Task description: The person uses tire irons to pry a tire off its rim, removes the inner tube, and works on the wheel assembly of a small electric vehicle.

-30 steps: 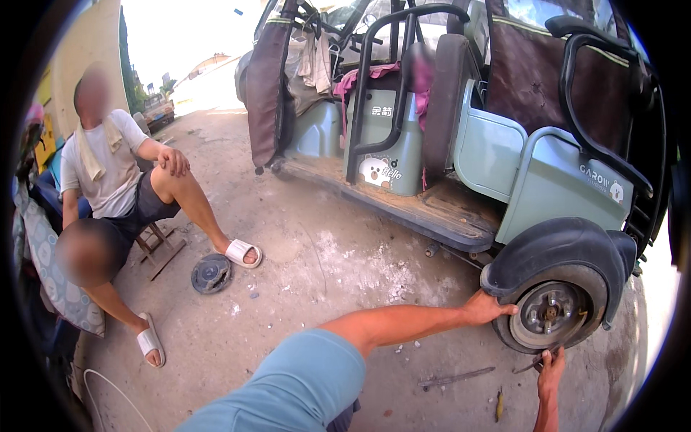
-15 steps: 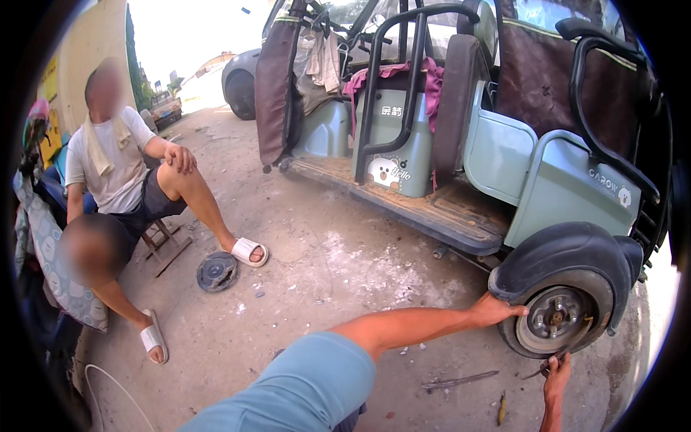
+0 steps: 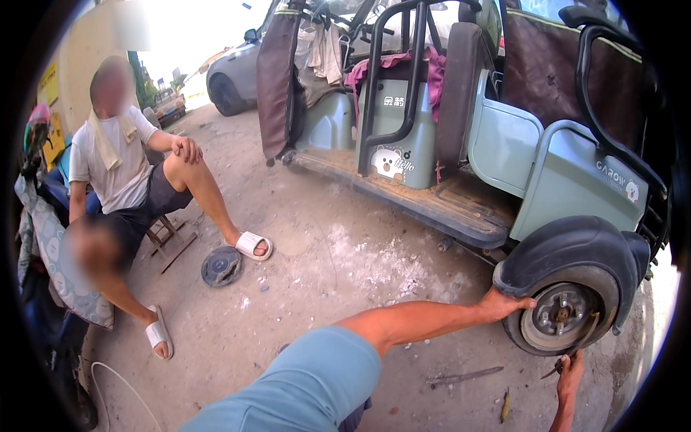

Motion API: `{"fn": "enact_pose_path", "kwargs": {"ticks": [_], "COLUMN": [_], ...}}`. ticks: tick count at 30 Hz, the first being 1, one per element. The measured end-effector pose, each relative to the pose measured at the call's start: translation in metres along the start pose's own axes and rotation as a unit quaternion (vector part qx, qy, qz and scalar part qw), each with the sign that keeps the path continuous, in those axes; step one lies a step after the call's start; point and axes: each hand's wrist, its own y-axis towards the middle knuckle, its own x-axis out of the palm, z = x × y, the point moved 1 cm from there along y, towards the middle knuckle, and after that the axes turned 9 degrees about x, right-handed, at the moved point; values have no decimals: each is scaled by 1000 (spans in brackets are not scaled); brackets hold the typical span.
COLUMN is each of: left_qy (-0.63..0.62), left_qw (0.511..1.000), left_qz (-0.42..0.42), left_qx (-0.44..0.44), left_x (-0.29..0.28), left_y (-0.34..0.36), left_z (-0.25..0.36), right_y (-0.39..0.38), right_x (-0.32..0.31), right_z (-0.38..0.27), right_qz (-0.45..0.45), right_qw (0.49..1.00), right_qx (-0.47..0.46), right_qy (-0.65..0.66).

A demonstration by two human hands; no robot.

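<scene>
At the rear of a pale green three-wheeler, my left hand [image 3: 504, 305] grips the left side of the tyre [image 3: 520, 333], just under the black mudguard [image 3: 568, 241]. Its thumb lies across the sidewall; the other fingers are largely hidden. Below the wheel, my right hand [image 3: 571, 373] is closed around a thin dark metal tool [image 3: 556, 368], too small to name surely. The tool reaches up toward the lower right of the rim [image 3: 541, 333]. Bolts show around the exposed hub [image 3: 563, 315].
A long metal bar [image 3: 466, 376] and a small yellow-handled tool [image 3: 505, 407] lie on the ground. A round black disc [image 3: 221, 266] is near the sandal of a seated person [image 3: 119, 158] at left. The three-wheeler's footboard [image 3: 403, 193] juts out; a grey car [image 3: 234, 75] is beyond.
My right hand and its tool have shifted slightly right along the wheel's lower edge. My left hand keeps its hold on the tyre. The grey car has moved left; the view has shifted a little.
</scene>
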Motion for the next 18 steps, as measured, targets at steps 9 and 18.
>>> {"fn": "enact_pose_path", "kwargs": {"ticks": [9,18], "left_qy": [157,136], "left_qw": [982,984], "left_qz": [28,-14], "left_qx": [-103,-112], "left_x": [-38,-5], "left_y": [-7,18], "left_z": [-13,31], "right_y": [-1,-31], "right_x": [10,-67], "right_z": [-117,-100], "right_qz": [36,176], "right_qw": [939,901], "right_qx": [2,-115], "right_qy": [-341,-380]}}
